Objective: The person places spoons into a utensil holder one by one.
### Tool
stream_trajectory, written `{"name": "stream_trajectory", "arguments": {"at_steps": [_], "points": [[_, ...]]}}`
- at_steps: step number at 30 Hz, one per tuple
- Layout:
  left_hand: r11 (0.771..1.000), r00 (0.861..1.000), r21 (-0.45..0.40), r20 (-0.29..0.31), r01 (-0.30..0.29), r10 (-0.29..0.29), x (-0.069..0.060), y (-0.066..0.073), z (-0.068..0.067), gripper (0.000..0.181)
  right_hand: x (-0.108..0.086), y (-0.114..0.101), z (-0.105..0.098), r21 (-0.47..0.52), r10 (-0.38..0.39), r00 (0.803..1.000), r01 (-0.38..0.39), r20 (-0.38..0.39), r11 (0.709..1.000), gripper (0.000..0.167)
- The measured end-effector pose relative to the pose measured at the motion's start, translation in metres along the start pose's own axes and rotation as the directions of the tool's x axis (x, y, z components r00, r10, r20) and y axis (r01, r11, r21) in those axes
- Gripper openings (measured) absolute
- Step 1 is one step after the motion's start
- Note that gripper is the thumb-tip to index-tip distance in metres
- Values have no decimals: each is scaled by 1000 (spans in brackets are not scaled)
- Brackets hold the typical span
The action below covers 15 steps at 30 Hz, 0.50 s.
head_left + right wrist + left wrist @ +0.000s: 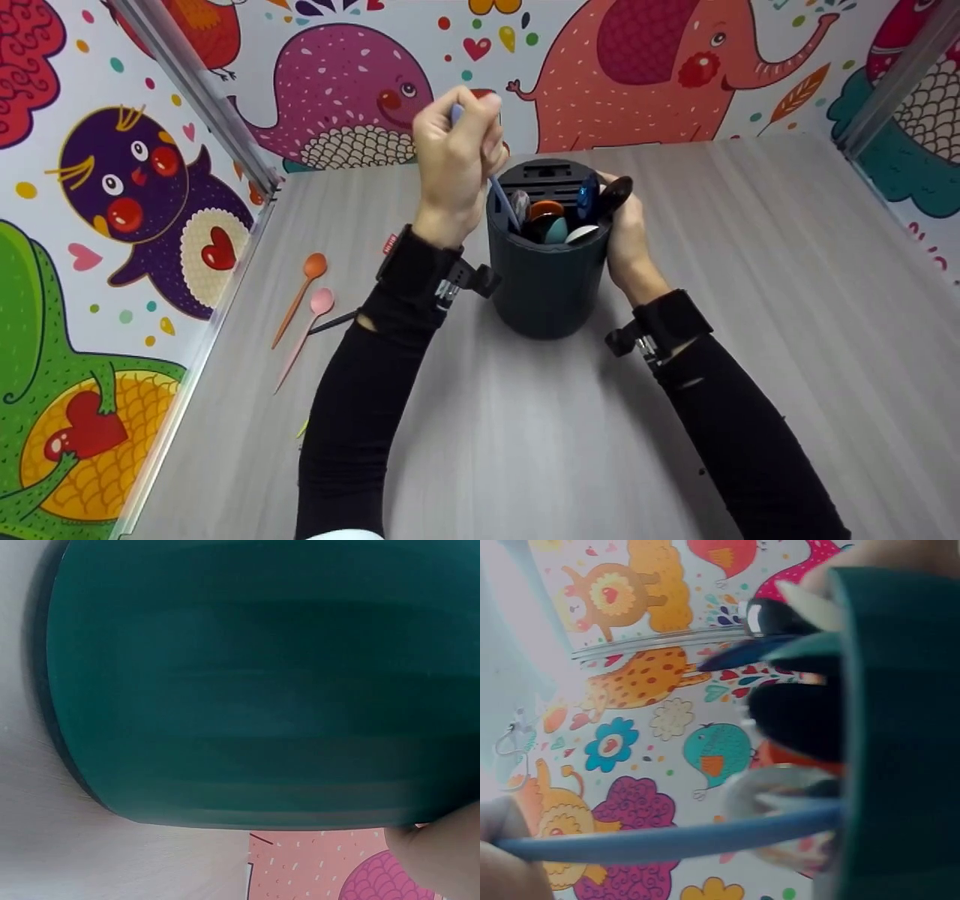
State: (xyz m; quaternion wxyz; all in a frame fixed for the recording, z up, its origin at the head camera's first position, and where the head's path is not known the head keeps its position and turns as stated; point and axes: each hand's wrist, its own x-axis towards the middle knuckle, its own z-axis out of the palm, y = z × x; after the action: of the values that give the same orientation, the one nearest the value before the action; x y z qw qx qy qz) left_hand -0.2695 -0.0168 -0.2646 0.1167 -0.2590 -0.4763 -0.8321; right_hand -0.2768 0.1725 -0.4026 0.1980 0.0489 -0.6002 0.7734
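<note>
A dark green utensil holder [546, 289] stands on the table, with several spoons and other utensils in its open front part and slots across its back. My left hand [457, 161] grips a thin blue-grey handle [675, 840] above the left side of the rim. The handle's lower end goes down inside the holder, so what is on that end is hidden. On the other side, my right hand [628, 240] holds the holder's right wall near the top. In the right wrist view the holder's wall [255, 705] fills most of the picture.
To the left lie an orange spoon [304, 289] and a pink spoon [321, 301]. A dark thin handle [334, 322] sticks out from beneath the left forearm. A small red tag [390, 244] lies near the left wrist. Printed panels border the table at the back and sides.
</note>
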Motion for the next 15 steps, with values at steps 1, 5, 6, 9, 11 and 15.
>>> {"name": "stream_trajectory", "arguments": {"at_steps": [1,5,6,9,11,15], "points": [[1000,1000,7,5,-3,3,-1,-3,0,41,0,0,0,1,3,1000,-3,-1,1000,43],[1000,1000,20,24,-11,10,-3,-16,-3,40,0,0,0,-6,9,1000,-9,-2,1000,40],[1000,1000,19,29,-10,9,-3,-19,-4,39,0,0,0,-8,10,1000,-10,-2,1000,40],[999,999,33,36,0,-1,-5,-27,-7,39,0,1,-1,-11,7,1000,-7,-1,1000,42],[999,999,46,31,10,-11,-6,-32,-9,38,0,3,0,-6,-2,1000,2,-9,1000,45],[997,999,62,-1,37,-37,-9,-41,-13,40,1,3,1,-2,-9,1000,9,-17,1000,44]]}}
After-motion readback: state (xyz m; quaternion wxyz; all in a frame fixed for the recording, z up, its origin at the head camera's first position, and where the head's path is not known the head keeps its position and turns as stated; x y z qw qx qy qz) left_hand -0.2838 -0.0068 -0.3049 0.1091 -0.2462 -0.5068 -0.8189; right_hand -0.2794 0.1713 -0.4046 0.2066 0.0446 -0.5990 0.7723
